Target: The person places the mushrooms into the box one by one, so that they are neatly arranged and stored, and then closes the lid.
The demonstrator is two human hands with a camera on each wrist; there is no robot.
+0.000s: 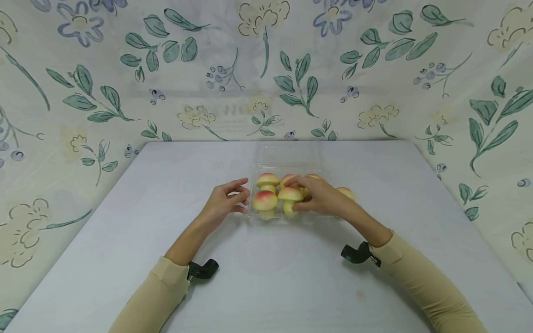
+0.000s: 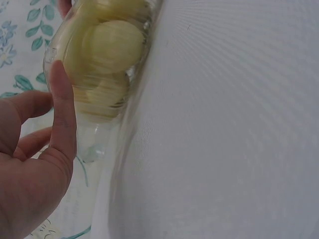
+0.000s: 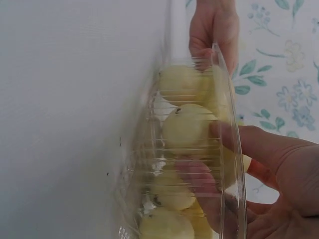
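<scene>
A clear plastic clamshell box (image 1: 251,203) holds several mushroom-shaped pieces, pale yellow-green with reddish blush on their caps. From the right, my right hand (image 1: 318,194) reaches into it and grips the front middle mushroom (image 1: 290,194), thumb low by the stem and fingers over the cap. Through the ribbed wall in the right wrist view, the fingers (image 3: 197,174) show beside a pale mushroom base (image 3: 187,124). My left hand (image 1: 225,201) is at the box's left end, fingers loosely bent; in the left wrist view one fingertip (image 2: 61,74) rests against the clear wall.
The box's transparent lid (image 1: 289,155) stands open behind the mushrooms. Another mushroom (image 1: 345,192) shows at the right, partly behind my right wrist. A white table (image 1: 266,277) lies underneath, with a flower-patterned cloth (image 1: 266,92) behind it. Black wrist mounts (image 1: 204,269) hang below both forearms.
</scene>
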